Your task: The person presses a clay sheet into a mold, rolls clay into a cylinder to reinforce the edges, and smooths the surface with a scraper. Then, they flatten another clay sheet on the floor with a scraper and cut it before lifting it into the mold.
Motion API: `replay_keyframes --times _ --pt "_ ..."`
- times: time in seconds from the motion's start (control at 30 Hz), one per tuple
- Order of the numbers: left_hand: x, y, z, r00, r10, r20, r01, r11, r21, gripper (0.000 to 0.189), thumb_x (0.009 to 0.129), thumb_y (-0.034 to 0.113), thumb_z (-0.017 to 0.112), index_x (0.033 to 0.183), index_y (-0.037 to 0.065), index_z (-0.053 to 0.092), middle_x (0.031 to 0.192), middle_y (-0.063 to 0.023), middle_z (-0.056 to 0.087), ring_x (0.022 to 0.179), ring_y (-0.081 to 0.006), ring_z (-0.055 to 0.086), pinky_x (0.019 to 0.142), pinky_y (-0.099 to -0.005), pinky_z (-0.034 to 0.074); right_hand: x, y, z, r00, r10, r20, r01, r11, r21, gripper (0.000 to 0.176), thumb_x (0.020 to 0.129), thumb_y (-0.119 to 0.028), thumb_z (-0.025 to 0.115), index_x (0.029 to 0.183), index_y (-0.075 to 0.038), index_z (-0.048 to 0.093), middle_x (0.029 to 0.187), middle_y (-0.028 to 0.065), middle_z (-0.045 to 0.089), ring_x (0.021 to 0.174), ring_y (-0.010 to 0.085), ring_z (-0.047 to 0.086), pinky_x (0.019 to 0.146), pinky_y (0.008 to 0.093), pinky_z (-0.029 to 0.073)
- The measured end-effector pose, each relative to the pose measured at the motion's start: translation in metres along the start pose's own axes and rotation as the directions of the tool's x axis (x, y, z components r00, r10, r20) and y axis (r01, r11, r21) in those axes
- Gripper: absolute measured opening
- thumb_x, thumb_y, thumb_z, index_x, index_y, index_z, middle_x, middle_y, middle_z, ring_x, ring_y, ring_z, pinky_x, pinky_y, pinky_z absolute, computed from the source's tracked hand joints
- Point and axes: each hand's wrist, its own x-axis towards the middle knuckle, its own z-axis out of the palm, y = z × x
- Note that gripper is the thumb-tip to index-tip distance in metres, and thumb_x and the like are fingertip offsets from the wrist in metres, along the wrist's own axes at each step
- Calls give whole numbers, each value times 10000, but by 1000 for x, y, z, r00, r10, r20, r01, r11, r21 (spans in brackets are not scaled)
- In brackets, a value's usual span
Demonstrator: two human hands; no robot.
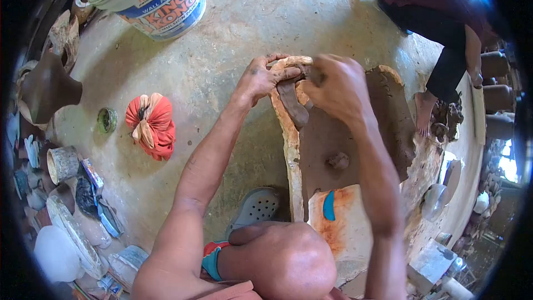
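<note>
A large mould with a pale, rough rim point(294, 172) and dark clay lining point(388, 116) lies before me. My left hand point(264, 79) is at its upper left edge, fingers bent over the rim and touching dark clay. A strip of dark clay point(292, 105) lies along the inner side of that rim, below my fingers. Just right of it, my right hand point(338, 86) is curled and smeared by motion over the clay at the top corner; what its fingers hold is hidden. A small clay lump point(337, 160) rests inside the mould.
A paint bucket point(161, 5) stands at the upper left. Below it are a red cloth bundle point(151, 125) and a small green bowl point(106, 120). A blue curved piece point(330, 205) lies on a stained board point(350, 228). Another person point(444, 16) sits at the upper right.
</note>
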Motion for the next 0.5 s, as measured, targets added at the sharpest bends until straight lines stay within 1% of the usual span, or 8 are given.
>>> replay_keyframes --times 0.07,0.13,0.17,0.23,0.27,0.33,0.4,0.5 --pt "3 -5 -1 999 -10 46 13 998 -58 535 878 237 890 1313 25 660 1125 -76 751 1005 -156 709 881 -309 584 -42 1 -2 941 144 -306 -101 983 152 236 848 -205 763 930 15 739 893 211 731 827 400 724 747 472 559" --pt "7 0 -7 996 -11 92 16 999 -46 555 869 266 898 1311 35 654 1120 -73 746 1019 -157 702 901 -315 575 -95 23 11 895 408 -178 -377 907 188 299 913 -279 754 1031 -6 776 970 219 749 902 400 739 814 474 570" --pt "8 0 -9 991 -20 134 24 999 -33 575 860 294 907 1309 45 649 1114 -71 742 1034 -159 694 920 -321 566 -118 34 21 889 420 -180 -387 902 191 299 913 -279 754 1031 -6 776 970 219 749 902 400 739 814 474 570" --pt "16 4 -11 992 -86 96 77 993 92 596 857 364 905 1299 60 645 1111 -64 735 1038 -167 686 936 -341 556 -152 49 37 756 596 272 -618 786 -3 409 959 -275 724 1244 18 732 1195 257 729 1125 403 712 970 444 555" --pt "15 14 -11 986 -119 114 99 981 166 609 864 381 897 1316 63 644 1115 -60 735 1042 -172 685 946 -344 554 -157 54 48 747 608 270 -630 776 -5 409 959 -275 724 1244 18 732 1195 257 729 1125 403 712 970 444 555" --pt "25 11 -6 979 -68 194 33 983 181 615 886 398 875 1346 55 653 1153 -50 733 1064 -171 687 953 -331 557 -140 49 62 874 479 -88 -424 837 347 539 991 -279 681 1391 77 616 1399 281 637 1330 419 602 1123 416 473" --pt "32 7 -9 957 -79 281 47 992 118 587 899 378 864 1341 48 661 1171 -44 732 1075 -160 689 955 -323 562 -99 39 56 856 517 -6 -402 674 620 609 1070 -354 552 1477 98 525 1488 280 583 1434 322 537 1183 400 406" --pt "26 13 -6 932 -96 350 74 994 76 516 923 320 842 1318 32 677 1198 -40 732 1089 -141 693 956 -312 575 -55 34 84 866 500 15 -315 521 794 624 1037 -349 506 1462 107 537 1459 288 607 1399 319 568 1185 390 381"
